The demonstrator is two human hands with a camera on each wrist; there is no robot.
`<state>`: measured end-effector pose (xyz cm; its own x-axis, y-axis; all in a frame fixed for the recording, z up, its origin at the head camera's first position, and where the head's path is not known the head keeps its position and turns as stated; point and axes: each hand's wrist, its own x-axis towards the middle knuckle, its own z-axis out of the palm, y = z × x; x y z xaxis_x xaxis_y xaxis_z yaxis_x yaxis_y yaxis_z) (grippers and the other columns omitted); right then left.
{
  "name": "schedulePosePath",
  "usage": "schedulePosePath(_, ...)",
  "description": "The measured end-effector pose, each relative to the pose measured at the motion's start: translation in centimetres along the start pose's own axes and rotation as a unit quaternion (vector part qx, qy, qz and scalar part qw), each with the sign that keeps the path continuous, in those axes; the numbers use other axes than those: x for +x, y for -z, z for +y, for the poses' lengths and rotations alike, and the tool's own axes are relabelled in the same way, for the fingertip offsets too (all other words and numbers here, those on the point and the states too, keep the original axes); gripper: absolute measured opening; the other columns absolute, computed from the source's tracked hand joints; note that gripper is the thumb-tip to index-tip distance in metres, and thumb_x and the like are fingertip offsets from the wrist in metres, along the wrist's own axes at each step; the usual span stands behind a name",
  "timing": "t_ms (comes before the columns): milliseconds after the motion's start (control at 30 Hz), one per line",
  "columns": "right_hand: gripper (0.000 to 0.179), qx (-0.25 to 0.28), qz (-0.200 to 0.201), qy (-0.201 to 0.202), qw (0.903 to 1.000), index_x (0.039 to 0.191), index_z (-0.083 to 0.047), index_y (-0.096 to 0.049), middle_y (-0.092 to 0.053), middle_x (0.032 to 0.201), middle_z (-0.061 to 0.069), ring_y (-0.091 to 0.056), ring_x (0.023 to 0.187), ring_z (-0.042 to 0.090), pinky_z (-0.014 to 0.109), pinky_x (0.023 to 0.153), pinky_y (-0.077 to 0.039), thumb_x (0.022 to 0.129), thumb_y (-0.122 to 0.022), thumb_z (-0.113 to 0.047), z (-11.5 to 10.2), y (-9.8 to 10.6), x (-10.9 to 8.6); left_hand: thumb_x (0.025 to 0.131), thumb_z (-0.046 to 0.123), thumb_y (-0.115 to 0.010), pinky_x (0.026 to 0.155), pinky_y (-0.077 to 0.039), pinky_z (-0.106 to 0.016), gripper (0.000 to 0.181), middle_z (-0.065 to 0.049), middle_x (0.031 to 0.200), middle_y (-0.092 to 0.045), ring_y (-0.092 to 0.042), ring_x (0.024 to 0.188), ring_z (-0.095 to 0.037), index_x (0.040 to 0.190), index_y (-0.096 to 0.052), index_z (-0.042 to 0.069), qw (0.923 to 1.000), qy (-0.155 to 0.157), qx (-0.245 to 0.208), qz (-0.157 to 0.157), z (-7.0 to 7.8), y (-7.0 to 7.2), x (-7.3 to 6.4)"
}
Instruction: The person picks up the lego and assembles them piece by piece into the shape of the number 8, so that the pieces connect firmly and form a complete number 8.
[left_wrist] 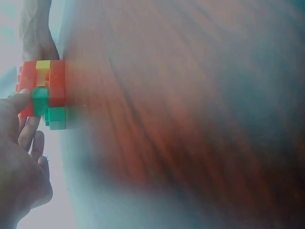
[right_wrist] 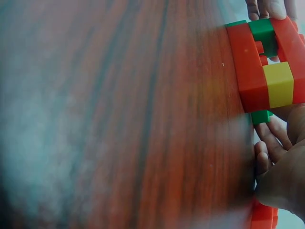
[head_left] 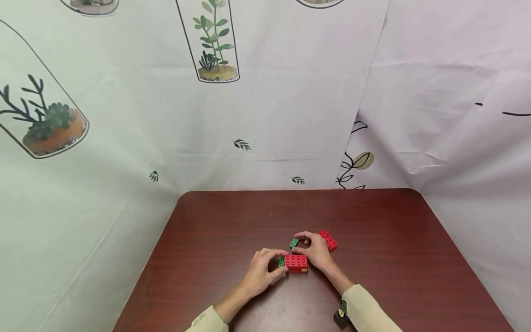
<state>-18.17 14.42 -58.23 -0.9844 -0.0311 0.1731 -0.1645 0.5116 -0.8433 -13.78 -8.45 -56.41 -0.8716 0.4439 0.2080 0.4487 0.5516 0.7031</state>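
Note:
A toy brick stack (head_left: 296,263) stands on the table, with a red brick on top and another red brick at the bottom. Between them are a yellow brick (right_wrist: 279,85) and a green brick (left_wrist: 40,98); a second green brick (left_wrist: 57,118) juts out low at the left end. My left hand (head_left: 259,272) grips the stack's left end between thumb and fingers. Just beyond the stack, my right hand (head_left: 316,251) has its thumb and index fingertip at opposite ends of a small loose green brick (head_left: 294,243). That contact is partly hidden in the right wrist view.
A loose red brick (head_left: 328,240) lies just past the right hand, partly covered by it. The brown table (head_left: 215,221) has rounded far corners and meets a printed white cloth (head_left: 290,115) behind. A dark device (head_left: 341,316) sits at the right sleeve.

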Motion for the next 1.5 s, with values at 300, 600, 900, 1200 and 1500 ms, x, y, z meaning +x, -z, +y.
schedulePosePath(300, 0.029, -0.005, -0.005, 0.026, 0.9996, 0.104, -0.006, -0.082, -0.072, 0.089, 0.001, -0.056, 0.08, 0.014, 0.029, 0.073, -0.047, 0.078, -0.093, -0.001, 0.0, 0.3, -0.1, 0.097, 0.034, -0.08, 0.094, -0.045, -0.04, 0.036, 0.011, 0.121, -0.073, -0.06, 0.112, -0.014, 0.13, -0.073, 0.025, 1.0, -0.008, 0.0, 0.004, -0.1, 0.0, 0.1)
schedulePosePath(600, 0.03, 0.011, -0.013, 0.007, 0.9998, 0.106, -0.007, -0.082, -0.073, 0.091, 0.001, -0.059, 0.083, 0.016, 0.029, 0.076, -0.049, 0.079, -0.092, -0.001, 0.0, 0.4, -0.1, 0.097, 0.036, -0.08, 0.093, -0.046, -0.041, 0.035, 0.006, 0.121, -0.073, -0.059, 0.111, -0.015, 0.131, -0.072, 0.026, 1.0, 0.002, 0.001, 0.003, 0.0, 0.0, 0.1)
schedulePosePath(900, 0.029, 0.033, -0.022, 0.003, 0.9992, 0.111, -0.006, -0.08, -0.077, 0.099, 0.004, -0.066, 0.086, 0.018, 0.028, 0.074, -0.052, 0.084, -0.09, -0.003, 0.2, 0.8, -0.5, 0.098, 0.038, -0.078, 0.095, -0.046, -0.043, 0.035, 0.008, 0.122, -0.073, -0.059, 0.113, -0.013, 0.131, -0.072, 0.027, 1.0, 0.002, 0.001, 0.001, -0.2, 0.0, 0.0)
schedulePosePath(1200, 0.029, 0.059, -0.009, 0.011, 0.9982, 0.111, -0.006, -0.079, -0.073, 0.092, 0.003, -0.063, 0.081, 0.016, 0.026, 0.07, -0.05, 0.084, -0.088, -0.001, 0.1, 1.1, -1.1, 0.097, 0.037, -0.079, 0.096, -0.046, -0.046, 0.034, 0.012, 0.121, -0.072, -0.059, 0.112, -0.014, 0.13, -0.072, 0.028, 1.0, 0.008, 0.0, 0.0, -0.1, 0.0, 0.0)
schedulePosePath(1500, 0.032, 0.088, -0.009, 0.004, 0.9961, 0.114, -0.008, -0.08, -0.069, 0.087, 0.002, -0.058, 0.075, 0.012, 0.025, 0.068, -0.049, 0.084, -0.088, 0.001, 0.4, 1.8, -1.5, 0.097, 0.039, -0.078, 0.095, -0.046, -0.044, 0.035, 0.012, 0.12, -0.072, -0.059, 0.111, -0.013, 0.13, -0.072, 0.027, 1.0, 0.008, 0.001, -0.002, 0.0, 0.0, 0.0)
